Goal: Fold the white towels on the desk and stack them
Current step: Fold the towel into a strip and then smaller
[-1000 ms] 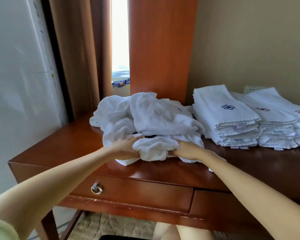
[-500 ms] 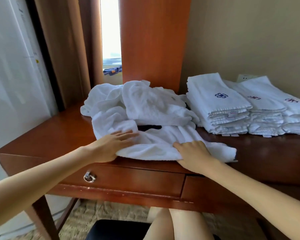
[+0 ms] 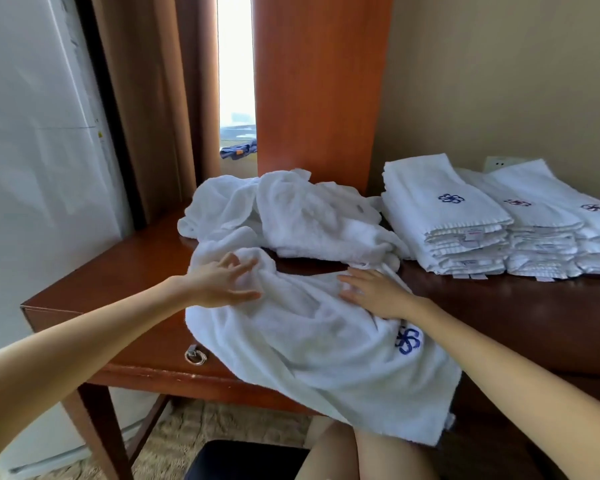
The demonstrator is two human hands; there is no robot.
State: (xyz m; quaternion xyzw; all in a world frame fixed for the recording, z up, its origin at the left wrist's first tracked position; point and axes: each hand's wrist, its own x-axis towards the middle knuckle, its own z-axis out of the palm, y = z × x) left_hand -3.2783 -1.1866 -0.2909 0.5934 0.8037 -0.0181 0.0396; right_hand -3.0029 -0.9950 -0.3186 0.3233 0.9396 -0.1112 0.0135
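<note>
The white towel (image 3: 309, 348) being worked is laid unfolded across the front edge of the tabletop (image 3: 118, 271). Its far end is bunched on the wood and its near end is draped over the edge toward the lap. Its long axis is judged to run from about eleven o'clock down to five o'clock, with a blue emblem (image 3: 407, 341) at its three o'clock side.

The left grip (image 3: 222, 282) is placed on the bunched far end at ten o'clock, fingers spread and loose, nothing clasped. The right grip (image 3: 374, 292) is laid flat on the cloth at one o'clock, fingers straight, holding nothing.

The bunched corner is nearer the left grip, so the flattening is probably led from there. A heap of unfolded towels (image 3: 302, 213) is seen just beyond at twelve o'clock, touching the towel's far end. Folded stacks (image 3: 440, 209) are set at two o'clock.
</note>
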